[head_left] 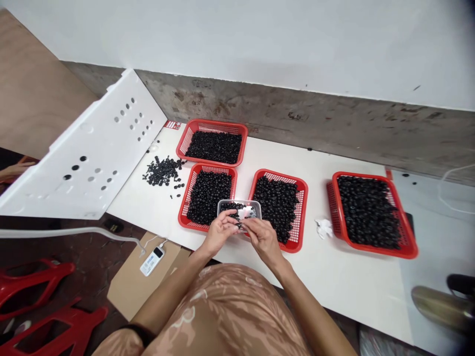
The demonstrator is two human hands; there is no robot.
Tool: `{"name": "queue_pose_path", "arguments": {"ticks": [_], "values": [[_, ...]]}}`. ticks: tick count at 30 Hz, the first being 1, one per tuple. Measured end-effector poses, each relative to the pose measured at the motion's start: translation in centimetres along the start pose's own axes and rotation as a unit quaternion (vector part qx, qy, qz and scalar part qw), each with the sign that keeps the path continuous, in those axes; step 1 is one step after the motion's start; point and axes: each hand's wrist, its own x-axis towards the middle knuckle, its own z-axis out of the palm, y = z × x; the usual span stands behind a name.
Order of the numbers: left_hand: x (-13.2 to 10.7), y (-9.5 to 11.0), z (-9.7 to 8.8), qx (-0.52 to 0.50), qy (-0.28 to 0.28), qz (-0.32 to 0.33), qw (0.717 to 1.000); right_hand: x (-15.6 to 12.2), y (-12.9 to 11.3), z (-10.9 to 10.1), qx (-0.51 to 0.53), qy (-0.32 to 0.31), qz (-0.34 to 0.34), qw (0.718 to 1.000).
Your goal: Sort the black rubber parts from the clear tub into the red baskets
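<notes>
My left hand (221, 231) and my right hand (262, 240) meet just over the near edge of a small clear plastic tub (259, 210). Between the fingertips of both is a small black part (238, 225), too small to make out fully. Both hands are closed in a pinch. Small black pieces lie in the tub, with a pale patch of its bottom showing. The tub sits between two red baskets: the left basket (181, 221) holds black round parts, and so does the right basket (305, 210).
Behind is another red basket (243, 131) of finer black pieces, with a loose heap of black parts (163, 171) beside it. Farther right stand a crumpled white tissue (324, 228) and a filled red basket (410, 252). A white perforated panel (107, 128) leans at left.
</notes>
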Motion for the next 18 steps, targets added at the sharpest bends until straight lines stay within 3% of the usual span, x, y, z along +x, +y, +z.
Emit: {"name": "queue_pose_path", "arguments": {"ticks": [4,6,11,18], "values": [[-0.7,0.2,-0.1,0.122,-0.003,0.039,0.992,-1.1,-0.4,0.7,-0.119,-0.008,-0.085,0.989],[-1.1,-0.1,-0.3,0.120,-0.001,0.036,0.992,-2.0,-0.9,1.4,-0.139,-0.032,-0.113,0.983],[-1.8,-1.5,-0.6,0.007,0.009,-0.006,1.000,-3.3,-2.3,2.6,-0.206,-0.076,-0.078,0.973],[-1.7,-1.4,-1.0,0.130,0.033,0.029,0.991,-2.8,-1.9,2.3,-0.281,-0.040,-0.081,0.955]]}}
